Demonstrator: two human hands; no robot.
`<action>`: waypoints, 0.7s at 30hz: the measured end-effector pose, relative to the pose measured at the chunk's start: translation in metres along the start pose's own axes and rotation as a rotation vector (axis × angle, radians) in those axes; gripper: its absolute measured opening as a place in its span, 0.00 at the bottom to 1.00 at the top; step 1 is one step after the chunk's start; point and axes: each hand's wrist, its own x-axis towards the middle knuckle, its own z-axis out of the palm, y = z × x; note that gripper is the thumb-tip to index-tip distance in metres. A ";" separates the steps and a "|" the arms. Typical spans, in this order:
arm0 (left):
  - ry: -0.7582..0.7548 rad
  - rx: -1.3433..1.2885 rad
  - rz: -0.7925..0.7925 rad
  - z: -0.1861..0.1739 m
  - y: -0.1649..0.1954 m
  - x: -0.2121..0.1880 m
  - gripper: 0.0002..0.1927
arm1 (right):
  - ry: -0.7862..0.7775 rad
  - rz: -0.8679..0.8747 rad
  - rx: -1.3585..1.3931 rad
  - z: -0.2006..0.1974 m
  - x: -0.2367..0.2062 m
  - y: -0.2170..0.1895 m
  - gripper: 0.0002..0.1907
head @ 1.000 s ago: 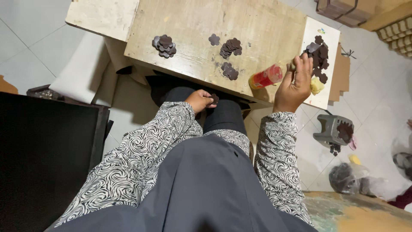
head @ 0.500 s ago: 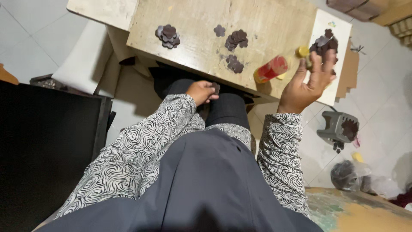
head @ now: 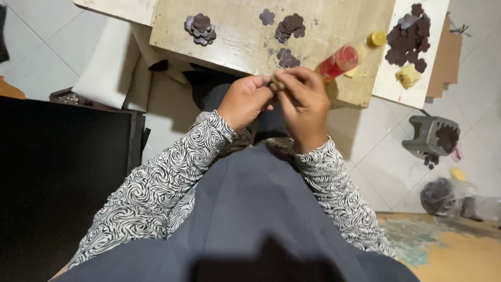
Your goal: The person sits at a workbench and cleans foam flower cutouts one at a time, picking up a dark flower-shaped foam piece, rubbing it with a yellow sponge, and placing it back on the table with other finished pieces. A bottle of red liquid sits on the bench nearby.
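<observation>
My left hand [head: 244, 100] and my right hand [head: 303, 104] meet just in front of the wooden board's [head: 235, 39] near edge, over my lap. Between their fingertips they pinch a small dark flower-shaped piece [head: 277, 83], mostly hidden by the fingers. Just past the hands, a small pile of the same brown flower cutouts [head: 286, 56] lies on the board. A red glue bottle [head: 338, 61] lies on its side to the right of my right hand, with its yellow cap [head: 376, 38] beside it.
More flower cutouts lie in piles on the board [head: 200, 27] [head: 290, 26] and on a white panel [head: 411, 31] at the right, beside a yellow sponge [head: 407, 75]. A grey stool [head: 432, 137] with cutouts stands on the tiled floor. A black panel [head: 57, 172] sits at my left.
My right hand came down from the white panel at the right to my left hand. Both hands now hold one small piece together near the board's edge.
</observation>
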 end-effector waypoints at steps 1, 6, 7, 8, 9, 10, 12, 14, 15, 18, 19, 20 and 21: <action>-0.018 0.021 0.042 0.002 0.003 -0.004 0.13 | -0.047 0.002 0.003 0.001 0.001 -0.004 0.17; -0.026 -0.062 0.120 0.000 0.020 -0.018 0.13 | -0.135 -0.191 -0.107 -0.001 0.003 -0.013 0.22; -0.034 -0.084 0.116 0.001 0.021 -0.021 0.13 | -0.155 -0.219 -0.160 -0.001 0.002 -0.012 0.23; -0.017 -0.007 0.118 0.002 0.022 -0.024 0.13 | -0.159 -0.208 -0.155 -0.002 0.002 -0.010 0.21; -0.001 0.073 0.126 0.003 0.023 -0.026 0.13 | -0.161 -0.202 -0.150 -0.002 0.002 -0.008 0.20; 0.014 0.156 0.140 0.003 0.025 -0.027 0.13 | -0.159 -0.203 -0.147 -0.003 0.004 -0.004 0.19; 0.043 0.116 0.046 0.003 0.027 -0.027 0.14 | -0.132 -0.171 -0.222 -0.005 0.008 0.002 0.18; 0.063 0.085 -0.016 0.002 0.030 -0.027 0.14 | -0.075 -0.116 -0.223 -0.009 0.008 0.003 0.17; 0.069 0.076 -0.022 0.001 0.031 -0.027 0.14 | -0.030 -0.087 -0.186 -0.010 0.007 0.002 0.17; 0.042 0.073 0.005 0.000 0.033 -0.027 0.15 | -0.019 -0.182 -0.146 -0.010 0.005 -0.005 0.16; 0.032 0.072 0.009 0.001 0.033 -0.029 0.15 | -0.044 -0.232 -0.139 -0.009 0.004 -0.007 0.16; 0.031 0.102 0.051 0.001 0.033 -0.032 0.15 | -0.082 -0.228 -0.130 -0.007 0.004 -0.008 0.15; 0.022 0.135 0.101 0.002 0.032 -0.035 0.15 | -0.112 -0.230 -0.125 -0.005 0.005 -0.009 0.14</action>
